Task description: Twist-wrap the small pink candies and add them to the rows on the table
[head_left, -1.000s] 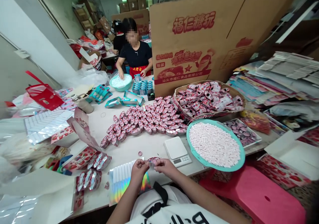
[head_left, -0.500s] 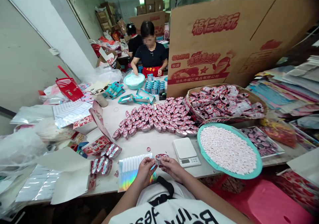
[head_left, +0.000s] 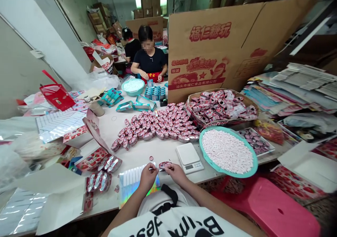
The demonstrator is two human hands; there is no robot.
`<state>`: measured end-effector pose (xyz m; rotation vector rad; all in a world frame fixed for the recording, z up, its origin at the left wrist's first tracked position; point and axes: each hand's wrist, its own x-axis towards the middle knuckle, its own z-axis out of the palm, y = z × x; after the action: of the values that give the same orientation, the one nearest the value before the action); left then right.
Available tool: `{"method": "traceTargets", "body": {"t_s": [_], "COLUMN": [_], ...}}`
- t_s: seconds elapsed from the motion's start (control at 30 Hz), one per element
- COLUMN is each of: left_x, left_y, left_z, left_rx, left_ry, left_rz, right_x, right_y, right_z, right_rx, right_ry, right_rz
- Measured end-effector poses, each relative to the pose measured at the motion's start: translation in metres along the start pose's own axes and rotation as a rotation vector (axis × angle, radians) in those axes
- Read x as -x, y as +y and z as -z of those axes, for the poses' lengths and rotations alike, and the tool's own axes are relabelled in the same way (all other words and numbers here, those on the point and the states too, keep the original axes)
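My left hand (head_left: 147, 176) and my right hand (head_left: 176, 173) are closed together at the table's near edge, pinching a small round pink tin (head_left: 163, 165) between them. Under my left hand lies a holographic sticker sheet (head_left: 129, 186). A white digital scale (head_left: 189, 157) sits just right of my hands. Beyond it stands a teal basin of white-pink candies (head_left: 228, 151). Many filled pink tins (head_left: 158, 125) lie in rows across the table's middle.
A basket of packed pink pouches (head_left: 219, 104) and a big cardboard box (head_left: 223, 44) stand at the back right. A person in black (head_left: 149, 59) works at the far end by another teal basin (head_left: 133, 86). Strawberry-print boxes (head_left: 91, 152) lie left; a pink stool (head_left: 271, 209) is right.
The camera view has swung slightly; my hands stay together at the table edge, still working the small tin. The person at the far end has drawn their hands off the basin.
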<state>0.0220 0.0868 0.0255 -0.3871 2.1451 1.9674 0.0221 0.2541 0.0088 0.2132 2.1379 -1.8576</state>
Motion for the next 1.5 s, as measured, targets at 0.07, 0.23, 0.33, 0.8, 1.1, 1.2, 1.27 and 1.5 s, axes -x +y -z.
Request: {"method": "traceTargets", "body": {"t_s": [0.07,0.23,0.33,0.8,1.1,1.2,1.27,1.5], "left_x": [-0.003,-0.009,-0.011,-0.038,-0.053,-0.054,-0.053,-0.065], "left_y": [-0.002,-0.008,-0.008,-0.016,-0.029,-0.023,-0.014,0.002], "left_z": [-0.002,-0.005,-0.006,-0.017,-0.013,-0.012,-0.011,-0.014], "left_rx": [-0.003,-0.024,-0.046,0.164,-0.036,-0.053,-0.165,-0.58], "left_ry": [-0.058,-0.085,-0.058,-0.016,-0.089,-0.138,-0.207,-0.227], "left_rz": [0.017,0.042,-0.029,0.028,0.131,0.103,0.103,0.124], "right_x": [0.0,0.002,0.004,-0.025,-0.038,-0.037,-0.036,-0.04], "right_y": [-0.001,-0.002,-0.005,0.005,0.018,0.017,0.015,0.018], "right_z": [0.002,0.007,0.011,0.028,0.026,0.027,0.028,0.029], "right_rx": [-0.019,0.075,0.14,0.168,0.224,0.296,0.28,0.248], "right_ry": [0.009,-0.05,-0.091,0.032,0.026,0.085,0.057,0.096], "right_rz": [0.024,0.141,0.18,0.093,-0.031,0.016,0.005,-0.068]}}
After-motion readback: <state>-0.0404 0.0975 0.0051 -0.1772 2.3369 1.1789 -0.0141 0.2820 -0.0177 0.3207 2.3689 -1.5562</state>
